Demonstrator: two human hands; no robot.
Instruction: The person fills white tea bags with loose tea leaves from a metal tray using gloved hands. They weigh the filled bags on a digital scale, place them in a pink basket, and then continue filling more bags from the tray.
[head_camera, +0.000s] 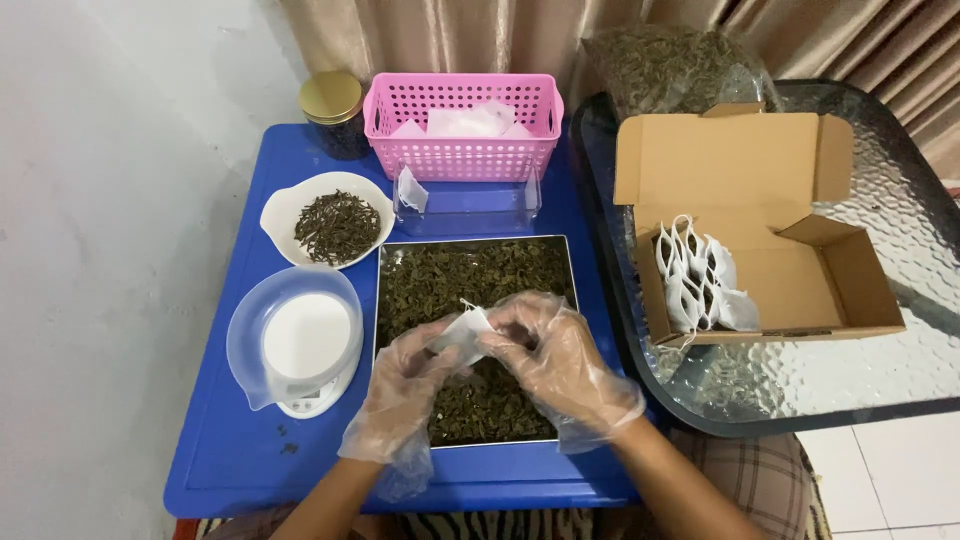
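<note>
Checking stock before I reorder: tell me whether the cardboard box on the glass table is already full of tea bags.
No: the cardboard box holds only a small cluster of tea bags at its left end.

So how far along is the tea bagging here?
Done: several filled tea bags stand at the left end of the cardboard box, leaving most of it free. In hand: the left hand and right hand, in clear gloves, hold one white tea bag over the steel tray of dried leaves. Left: the tray looks full, and empty bags wait in the pink basket.
</note>
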